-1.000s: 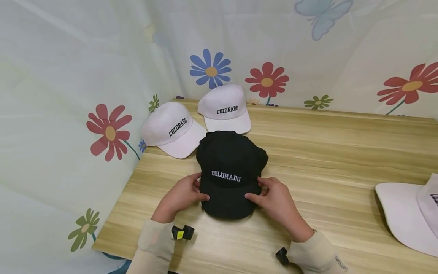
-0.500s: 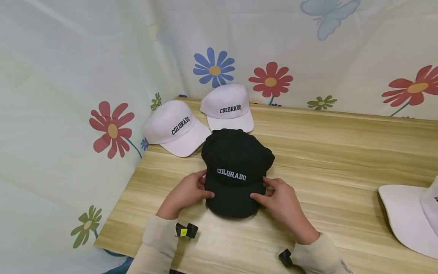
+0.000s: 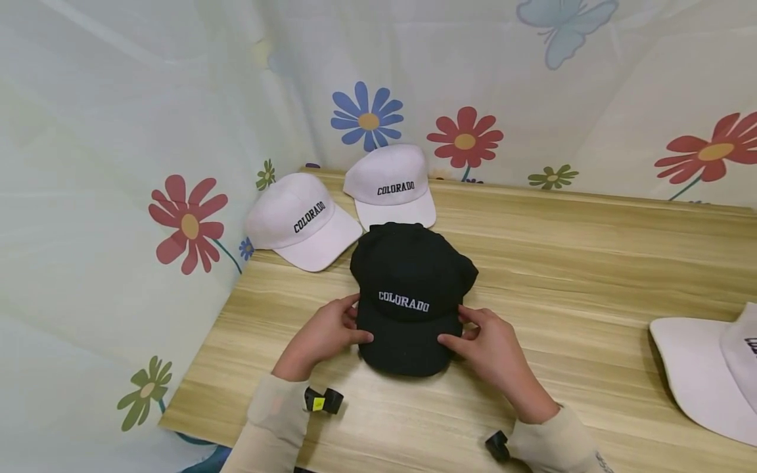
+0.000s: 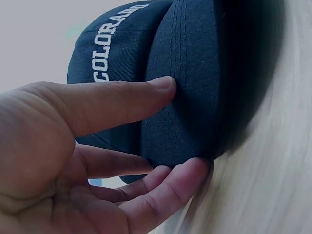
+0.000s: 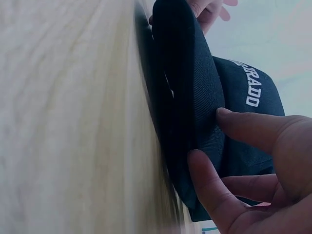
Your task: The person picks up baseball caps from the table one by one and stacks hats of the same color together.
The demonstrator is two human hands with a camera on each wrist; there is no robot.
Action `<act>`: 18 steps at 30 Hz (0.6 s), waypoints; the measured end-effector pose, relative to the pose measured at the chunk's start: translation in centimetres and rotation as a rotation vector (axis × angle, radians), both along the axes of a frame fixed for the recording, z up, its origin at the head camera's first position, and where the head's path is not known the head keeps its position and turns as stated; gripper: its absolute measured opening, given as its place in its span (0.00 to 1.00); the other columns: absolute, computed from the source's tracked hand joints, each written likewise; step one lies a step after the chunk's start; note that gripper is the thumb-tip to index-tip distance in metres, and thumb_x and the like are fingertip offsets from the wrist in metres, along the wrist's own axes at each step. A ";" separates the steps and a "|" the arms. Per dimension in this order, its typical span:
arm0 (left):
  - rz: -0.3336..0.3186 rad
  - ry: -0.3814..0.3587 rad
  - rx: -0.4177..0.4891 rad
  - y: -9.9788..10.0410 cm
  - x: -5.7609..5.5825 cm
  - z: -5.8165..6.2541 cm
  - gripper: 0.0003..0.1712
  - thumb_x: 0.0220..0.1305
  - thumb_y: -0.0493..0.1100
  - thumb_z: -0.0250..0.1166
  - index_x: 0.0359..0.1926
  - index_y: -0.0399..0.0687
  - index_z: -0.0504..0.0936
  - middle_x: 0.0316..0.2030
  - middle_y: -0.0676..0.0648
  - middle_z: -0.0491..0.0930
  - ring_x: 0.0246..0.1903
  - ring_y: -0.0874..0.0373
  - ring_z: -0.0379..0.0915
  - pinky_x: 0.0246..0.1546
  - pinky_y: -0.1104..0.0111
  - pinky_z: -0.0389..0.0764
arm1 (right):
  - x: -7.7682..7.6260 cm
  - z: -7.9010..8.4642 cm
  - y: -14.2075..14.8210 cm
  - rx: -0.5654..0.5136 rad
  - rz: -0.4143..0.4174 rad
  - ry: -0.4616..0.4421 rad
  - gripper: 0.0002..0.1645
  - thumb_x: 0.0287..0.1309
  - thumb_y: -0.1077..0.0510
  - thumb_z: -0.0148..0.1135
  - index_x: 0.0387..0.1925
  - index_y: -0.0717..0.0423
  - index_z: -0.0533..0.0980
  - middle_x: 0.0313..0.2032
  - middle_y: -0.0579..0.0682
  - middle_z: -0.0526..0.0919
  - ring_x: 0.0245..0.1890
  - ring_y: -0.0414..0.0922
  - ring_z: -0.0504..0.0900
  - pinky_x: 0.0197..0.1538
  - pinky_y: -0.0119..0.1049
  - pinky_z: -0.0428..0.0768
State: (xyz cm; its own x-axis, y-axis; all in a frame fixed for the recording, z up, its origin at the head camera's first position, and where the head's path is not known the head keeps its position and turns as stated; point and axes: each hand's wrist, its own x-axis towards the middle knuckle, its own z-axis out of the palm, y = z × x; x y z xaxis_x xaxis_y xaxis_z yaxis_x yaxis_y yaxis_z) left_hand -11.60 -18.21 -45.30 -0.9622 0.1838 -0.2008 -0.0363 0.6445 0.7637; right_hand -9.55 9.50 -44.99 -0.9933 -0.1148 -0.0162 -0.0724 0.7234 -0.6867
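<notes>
Pinching blk cap (image 3: 409, 279): L grip (image 3: 322, 334), R grip (image 3: 492, 345) opp.

The left hand (image 3: 324, 332) and right hand (image 3: 493, 345) flank one baseball cap (image 3: 407, 348). Behind it (far left on the table (image 3: 568, 263)) lie two caps (image 3: 316, 243); another cap (image 3: 700, 368) lies near right.

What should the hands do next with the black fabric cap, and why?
Maybe gently let go of the black fabric cap. The left hand and right hand pinch its brim, right down by the pale wooden table. Its white lettering faces the camera, and it's in front of two white fabric caps.
</notes>
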 end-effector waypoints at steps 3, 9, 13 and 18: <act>-0.003 0.001 -0.001 -0.2 0.0 0.0 0.46 0.49 0.43 0.76 0.68 0.38 0.66 0.42 0.45 0.78 0.36 0.59 0.75 0.42 0.65 0.77 | 0.0 0.2 0.2 -0.009 0.004 -0.009 0.40 0.50 0.47 0.73 0.60 0.65 0.73 0.47 0.56 0.82 0.36 0.42 0.83 0.36 0.32 0.76; -0.006 0.004 0.018 -0.8 -0.2 0.3 0.44 0.52 0.45 0.74 0.67 0.38 0.67 0.46 0.43 0.80 0.42 0.56 0.79 0.45 0.63 0.79 | -0.2 1.2 0.9 -0.026 -0.008 0.010 0.39 0.53 0.44 0.71 0.61 0.62 0.73 0.50 0.58 0.81 0.38 0.44 0.85 0.34 0.31 0.78; 0.016 -0.012 0.039 -1.5 -0.3 0.9 0.42 0.56 0.48 0.71 0.68 0.39 0.66 0.50 0.41 0.79 0.48 0.52 0.79 0.46 0.62 0.80 | -0.6 2.8 1.4 -0.024 -0.022 0.082 0.39 0.54 0.42 0.69 0.60 0.61 0.73 0.51 0.58 0.81 0.38 0.46 0.86 0.33 0.33 0.78; 0.051 -0.013 0.020 -2.5 -0.9 1.8 0.41 0.61 0.54 0.67 0.70 0.42 0.64 0.54 0.40 0.77 0.49 0.51 0.78 0.48 0.59 0.79 | -1.5 5.4 1.3 0.005 -0.039 0.211 0.38 0.55 0.39 0.67 0.60 0.60 0.75 0.50 0.58 0.81 0.38 0.49 0.86 0.35 0.38 0.81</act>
State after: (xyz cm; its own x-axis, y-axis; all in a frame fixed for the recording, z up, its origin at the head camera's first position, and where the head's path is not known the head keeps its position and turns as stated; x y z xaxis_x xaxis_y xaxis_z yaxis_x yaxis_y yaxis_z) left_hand -12.48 -20.70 -43.51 -0.9678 0.1384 -0.2105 -0.0791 0.6264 0.7755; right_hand -11.06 10.76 -39.57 -0.9784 -0.0771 0.1917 -0.1861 0.7320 -0.6554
